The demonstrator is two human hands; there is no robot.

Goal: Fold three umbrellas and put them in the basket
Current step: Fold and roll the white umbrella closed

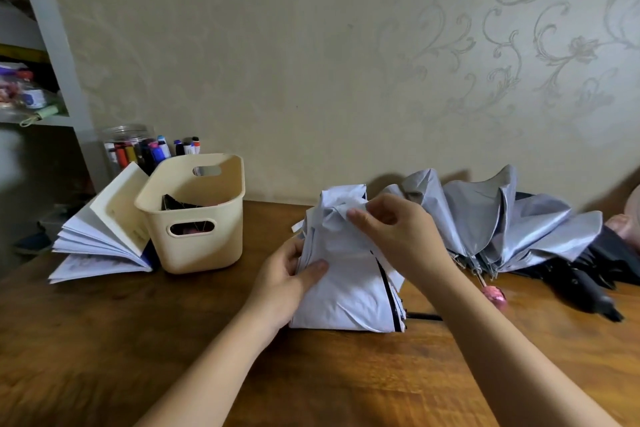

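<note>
My left hand [291, 274] grips the white umbrella [349, 288], long axis running away from me; my right hand [391, 229] pinches its far folds. The basket [194, 246] lies left of my nearer left hand.

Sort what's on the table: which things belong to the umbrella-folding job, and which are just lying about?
Job: white umbrella, held by left hand and right hand; silver umbrella; black umbrella; beige basket.
Lying about: open book; jar of markers.

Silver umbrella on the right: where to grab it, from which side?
Grip the silver umbrella by its pink handle, from the near side: it sticks out toward the person, clear of the loose, splayed canopy.
</note>
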